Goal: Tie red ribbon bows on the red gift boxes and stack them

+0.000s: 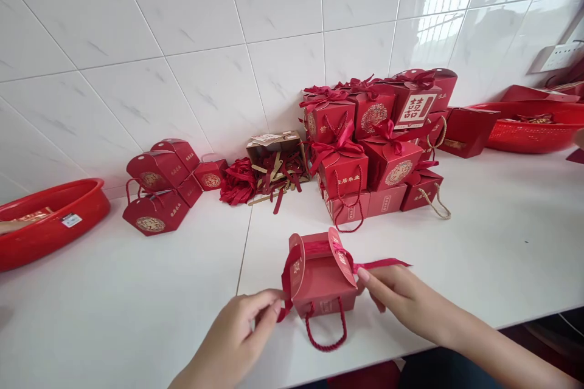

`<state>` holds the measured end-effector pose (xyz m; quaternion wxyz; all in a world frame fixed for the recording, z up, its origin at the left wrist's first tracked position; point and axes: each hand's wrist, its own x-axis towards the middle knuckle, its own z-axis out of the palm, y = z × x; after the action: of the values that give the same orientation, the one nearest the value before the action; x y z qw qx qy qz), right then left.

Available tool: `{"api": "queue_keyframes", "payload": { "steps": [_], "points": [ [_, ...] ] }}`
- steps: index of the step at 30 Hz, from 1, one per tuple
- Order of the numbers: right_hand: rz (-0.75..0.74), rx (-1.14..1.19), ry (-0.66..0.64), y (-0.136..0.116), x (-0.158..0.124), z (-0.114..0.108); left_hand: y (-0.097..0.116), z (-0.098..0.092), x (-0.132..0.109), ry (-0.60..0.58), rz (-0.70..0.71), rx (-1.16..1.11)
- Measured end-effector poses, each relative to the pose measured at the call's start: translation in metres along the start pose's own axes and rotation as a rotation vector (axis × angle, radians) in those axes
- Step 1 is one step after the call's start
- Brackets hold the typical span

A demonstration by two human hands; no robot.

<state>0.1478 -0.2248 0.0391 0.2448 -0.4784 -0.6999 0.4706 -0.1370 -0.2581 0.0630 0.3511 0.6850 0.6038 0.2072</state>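
Note:
A small red gift box [322, 282] with a rope handle stands on the white counter [479, 255] near its front edge, flaps up. A red ribbon [381, 264] runs across its top. My left hand [241, 334] pinches the ribbon's left end beside the box. My right hand [401, 298] pinches the ribbon's right end at the box's right flap.
A stack of finished red boxes with bows [374, 146] stands behind, by the tiled wall. An open carton of ribbons [276, 167] and a few unribboned boxes [162, 185] lie to the left. Red basins sit at far left [50, 219] and far right [533, 124].

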Motion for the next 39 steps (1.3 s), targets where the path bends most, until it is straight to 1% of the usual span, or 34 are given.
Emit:
{"api": "queue_keyframes", "payload": {
  "steps": [1, 2, 4, 6, 8, 10, 11, 12, 13, 15, 17, 19, 20, 21, 23, 26, 28, 31, 35, 39],
  "points": [
    [0.061, 0.086, -0.015, 0.001, 0.003, 0.004, 0.001, 0.003, 0.0, -0.064, -0.026, -0.026],
    [0.122, 0.18, -0.011, 0.003, 0.006, 0.007, 0.0, 0.006, 0.003, -0.097, -0.046, -0.065],
    [0.222, 0.428, 0.03, 0.006, 0.013, 0.014, -0.004, 0.01, 0.01, -0.099, -0.083, -0.202],
    [0.27, 0.754, 0.08, 0.007, 0.019, 0.018, -0.008, 0.01, 0.018, -0.085, -0.139, -0.415],
    [0.266, 1.107, 0.111, 0.007, 0.023, 0.019, -0.01, 0.005, 0.025, -0.09, -0.182, -0.661],
    [0.235, 1.362, 0.125, 0.005, 0.026, 0.017, -0.009, -0.002, 0.029, -0.094, -0.175, -0.871],
    [0.211, 1.438, 0.144, 0.004, 0.027, 0.015, -0.007, -0.006, 0.03, -0.074, -0.152, -0.945],
    [0.181, 1.482, 0.176, 0.002, 0.029, 0.012, -0.004, -0.01, 0.031, -0.028, -0.13, -0.996],
    [0.146, 1.499, 0.219, 0.0, 0.03, 0.009, -0.001, -0.014, 0.032, 0.047, -0.108, -1.028],
    [0.067, 1.456, 0.316, -0.005, 0.033, 0.002, 0.005, -0.022, 0.034, 0.261, -0.05, -1.047],
    [-0.037, 1.322, 0.403, -0.011, 0.034, -0.006, 0.014, -0.031, 0.036, 0.487, 0.047, -1.019],
    [-0.163, 1.118, 0.485, -0.019, 0.033, -0.013, 0.024, -0.04, 0.038, 0.65, 0.157, -0.967],
    [-0.224, 1.008, 0.524, -0.023, 0.032, -0.017, 0.03, -0.044, 0.038, 0.699, 0.208, -0.943],
    [-0.284, 0.902, 0.56, -0.028, 0.031, -0.021, 0.036, -0.049, 0.038, 0.725, 0.251, -0.919],
    [-0.399, 0.711, 0.595, -0.039, 0.029, -0.027, 0.049, -0.056, 0.037, 0.732, 0.327, -0.858],
    [-0.526, 0.451, 0.566, -0.061, 0.027, -0.034, 0.065, -0.061, 0.035, 0.724, 0.44, -0.725],
    [-0.556, 0.339, 0.55, -0.075, 0.028, -0.035, 0.073, -0.063, 0.036, 0.738, 0.512, -0.655],
    [-0.557, 0.307, 0.541, -0.092, 0.033, -0.035, 0.081, -0.064, 0.037, 0.748, 0.571, -0.631],
    [-0.575, 0.218, 0.534, -0.106, 0.038, -0.036, 0.09, -0.066, 0.041, 0.737, 0.606, -0.678],
    [-0.652, 0.311, 0.5, -0.119, 0.041, -0.037, 0.099, -0.068, 0.044, 0.72, 0.63, -0.703]
  ]
}}
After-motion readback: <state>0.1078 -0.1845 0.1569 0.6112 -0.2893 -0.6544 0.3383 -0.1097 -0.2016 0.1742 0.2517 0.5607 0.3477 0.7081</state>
